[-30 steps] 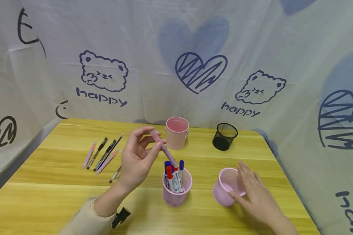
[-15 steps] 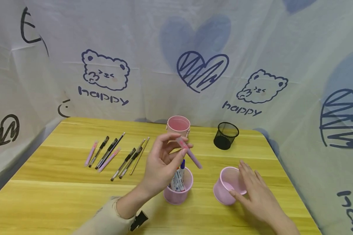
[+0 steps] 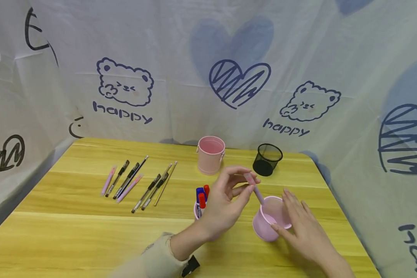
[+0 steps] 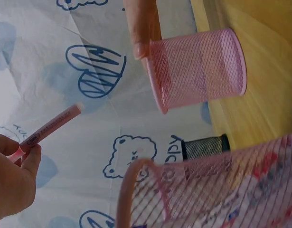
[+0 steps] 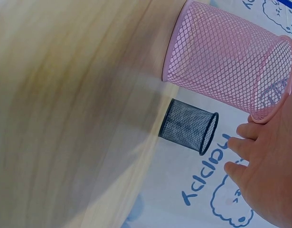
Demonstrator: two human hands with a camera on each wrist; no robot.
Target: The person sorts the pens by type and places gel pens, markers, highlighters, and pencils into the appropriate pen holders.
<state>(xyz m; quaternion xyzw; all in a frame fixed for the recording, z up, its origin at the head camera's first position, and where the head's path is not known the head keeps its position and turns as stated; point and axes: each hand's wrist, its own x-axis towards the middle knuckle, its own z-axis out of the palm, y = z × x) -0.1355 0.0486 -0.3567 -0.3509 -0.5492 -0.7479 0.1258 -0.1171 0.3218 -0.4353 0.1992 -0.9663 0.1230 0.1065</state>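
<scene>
My left hand [image 3: 226,210] pinches a lavender highlighter [image 3: 258,195] near its pink-capped end, between thumb and fingers. The barrel slants down, its lower end overlapping the left rim of a pink mesh pen cup [image 3: 263,227] in the head view. In the left wrist view the highlighter [image 4: 53,125] appears above the level of that cup's rim [image 4: 157,90]. My right hand [image 3: 302,226] rests at the cup's right rim with fingers extended and thumb near the front. A second pink mesh cup [image 3: 195,211], holding red and blue markers [image 3: 201,200], is partly hidden behind my left hand.
Several pens, pencils and highlighters [image 3: 126,188] lie on the left of the wooden table [image 3: 73,231]. At the back stand a pink bucket [image 3: 210,162] and a black mesh cup [image 3: 266,162]. A printed cloth [image 3: 180,104] hangs behind the table.
My left hand has carried the highlighter rightward, past the marker cup to the other pink cup's rim. My right hand has stayed at that cup.
</scene>
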